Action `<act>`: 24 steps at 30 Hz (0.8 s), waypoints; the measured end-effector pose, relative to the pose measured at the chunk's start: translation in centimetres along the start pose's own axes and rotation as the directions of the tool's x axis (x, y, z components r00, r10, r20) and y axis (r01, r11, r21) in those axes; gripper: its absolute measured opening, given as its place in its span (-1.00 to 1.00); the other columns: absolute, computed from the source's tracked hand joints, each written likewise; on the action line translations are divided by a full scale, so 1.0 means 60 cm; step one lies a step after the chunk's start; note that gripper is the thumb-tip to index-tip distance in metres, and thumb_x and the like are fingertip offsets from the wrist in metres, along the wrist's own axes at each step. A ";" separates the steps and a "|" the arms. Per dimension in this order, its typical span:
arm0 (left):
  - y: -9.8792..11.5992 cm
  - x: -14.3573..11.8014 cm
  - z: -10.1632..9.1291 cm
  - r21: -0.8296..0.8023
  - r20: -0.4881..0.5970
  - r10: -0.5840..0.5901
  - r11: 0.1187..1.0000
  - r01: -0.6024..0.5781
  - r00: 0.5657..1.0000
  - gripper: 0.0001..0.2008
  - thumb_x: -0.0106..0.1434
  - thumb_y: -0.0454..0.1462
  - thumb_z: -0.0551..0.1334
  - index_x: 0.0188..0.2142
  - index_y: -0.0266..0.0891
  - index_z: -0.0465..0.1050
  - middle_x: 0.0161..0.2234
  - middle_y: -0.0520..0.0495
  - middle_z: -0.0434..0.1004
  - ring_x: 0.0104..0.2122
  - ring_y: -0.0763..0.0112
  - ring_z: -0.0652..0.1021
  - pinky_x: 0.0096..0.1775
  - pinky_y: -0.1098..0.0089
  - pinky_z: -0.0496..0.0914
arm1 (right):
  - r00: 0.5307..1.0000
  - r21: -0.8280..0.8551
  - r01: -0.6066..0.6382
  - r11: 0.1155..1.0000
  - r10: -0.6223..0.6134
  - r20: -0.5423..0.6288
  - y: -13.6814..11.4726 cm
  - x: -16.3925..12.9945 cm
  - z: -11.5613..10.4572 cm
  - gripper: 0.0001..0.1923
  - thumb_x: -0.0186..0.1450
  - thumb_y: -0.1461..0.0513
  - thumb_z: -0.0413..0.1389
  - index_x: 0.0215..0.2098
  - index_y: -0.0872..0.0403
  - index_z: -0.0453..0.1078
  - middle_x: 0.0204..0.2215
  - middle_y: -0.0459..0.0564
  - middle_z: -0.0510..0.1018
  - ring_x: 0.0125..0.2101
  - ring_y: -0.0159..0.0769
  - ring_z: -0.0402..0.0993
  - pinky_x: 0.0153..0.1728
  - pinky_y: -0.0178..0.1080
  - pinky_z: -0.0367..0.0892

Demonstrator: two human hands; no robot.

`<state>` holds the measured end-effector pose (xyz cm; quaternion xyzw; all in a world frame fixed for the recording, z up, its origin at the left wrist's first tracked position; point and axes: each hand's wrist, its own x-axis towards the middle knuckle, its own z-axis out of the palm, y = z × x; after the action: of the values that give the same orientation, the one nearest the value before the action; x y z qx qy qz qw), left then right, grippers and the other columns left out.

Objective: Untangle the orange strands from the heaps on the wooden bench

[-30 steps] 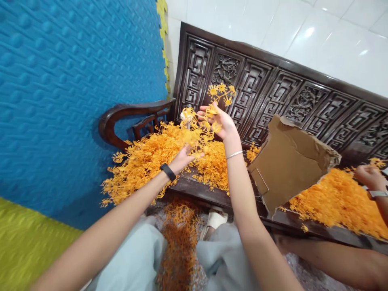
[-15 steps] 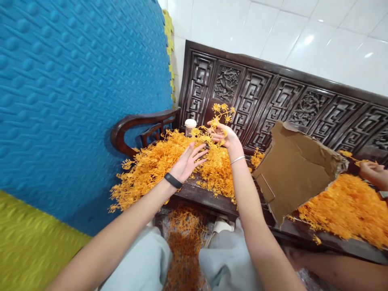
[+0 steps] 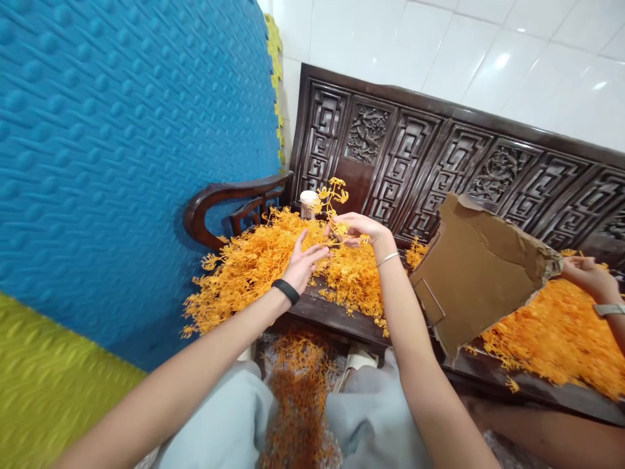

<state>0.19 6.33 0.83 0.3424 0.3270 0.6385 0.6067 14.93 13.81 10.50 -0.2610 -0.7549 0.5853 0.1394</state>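
Sprig work over the orange heap, both hands up at the bench's left end.

From my remote seat I see the right hand (image 3: 360,228) pinching a thin orange plastic sprig (image 3: 333,195), fingers closed on its stem, the tip standing up in front of a small white-capped jar (image 3: 308,203). The left hand (image 3: 303,260) is spread open just beside it, palm facing the sprig and holding nothing. To do this well, I judge the stem wants a light pinch near its base, so the brittle branches do not snap or snag the pile of sprigs (image 3: 254,260) below. That pile lies on a dark carved wooden bench (image 3: 415,156); a torn cardboard sheet (image 3: 476,267) splits it from a second heap, where another person's hand (image 3: 586,277) works. Blue foam mat (image 3: 122,163) left, white tiles behind.
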 end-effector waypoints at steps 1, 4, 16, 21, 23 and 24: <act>0.002 0.000 -0.002 0.017 -0.014 0.022 1.000 -0.022 1.000 -0.12 -0.08 -0.37 0.36 0.19 -0.04 -0.02 -0.37 0.03 0.51 -0.30 0.42 0.53 -0.15 0.34 0.31 | 1.000 0.005 0.008 1.000 -0.008 -0.006 0.000 0.002 -0.001 -0.64 0.19 0.01 0.04 -0.31 0.16 0.34 -0.80 -0.27 0.18 -0.84 -0.58 -0.03 -0.80 -0.46 -0.05; 0.005 -0.004 -0.006 0.067 -0.018 0.034 0.997 -0.033 0.999 -0.12 -0.10 -0.44 0.32 0.20 -0.14 -0.02 -0.49 0.06 0.48 -0.34 0.43 0.52 -0.26 0.40 0.34 | 0.996 0.022 0.031 0.999 -0.029 -0.085 0.001 0.007 -0.005 -0.66 0.20 0.01 0.04 -0.33 0.15 0.32 -0.83 -0.26 0.16 -0.84 -0.57 -0.02 -0.79 -0.46 -0.06; 0.023 0.001 -0.024 0.288 -0.104 0.039 0.958 -0.008 0.994 -0.72 -0.07 -0.31 0.25 -0.29 -0.20 0.45 -0.36 -0.10 0.44 -0.42 0.40 0.40 -0.59 0.50 0.21 | 0.777 0.235 0.158 0.959 0.026 -0.629 0.013 0.058 -0.019 -0.83 0.20 0.23 0.06 -0.50 0.12 0.18 -0.69 -0.10 0.36 -0.72 -0.50 0.26 -0.72 -0.44 0.12; 0.018 0.003 -0.024 0.381 -0.055 -0.083 0.919 0.097 0.995 -0.80 -0.09 -0.27 0.27 -0.39 -0.22 0.45 -0.38 -0.04 0.43 -0.60 0.54 0.33 -0.62 0.49 0.17 | 0.704 0.292 0.237 0.927 0.043 -0.709 0.007 0.054 -0.022 -0.87 0.18 0.30 0.06 -0.49 0.10 0.17 -0.65 -0.19 0.35 -0.67 -0.55 0.30 -0.62 -0.47 0.22; 0.019 0.005 -0.024 0.401 -0.003 -0.077 0.913 0.071 0.997 -0.83 -0.09 -0.27 0.28 -0.42 -0.22 0.45 -0.41 -0.01 0.43 -0.62 0.55 0.32 -0.58 0.46 0.19 | 0.712 0.364 0.273 0.890 0.068 -0.699 0.010 0.049 -0.025 -0.89 0.21 0.30 0.02 -0.47 0.08 0.16 -0.62 -0.20 0.36 -0.65 -0.55 0.28 -0.58 -0.45 0.26; 0.019 0.007 -0.025 0.405 0.020 -0.046 0.914 0.033 0.999 -0.86 -0.09 -0.27 0.28 -0.46 -0.22 0.45 -0.43 0.00 0.44 -0.60 0.53 0.34 -0.54 0.44 0.22 | 0.731 0.413 0.284 0.865 0.084 -0.677 0.012 0.046 -0.027 -0.90 0.23 0.30 -0.02 -0.46 0.08 0.16 -0.61 -0.19 0.36 -0.64 -0.55 0.28 -0.56 -0.44 0.28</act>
<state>-1.69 6.66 0.97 0.4630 0.4498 0.5398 0.5404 13.67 16.80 10.02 -0.3683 -0.4915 0.6127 0.4974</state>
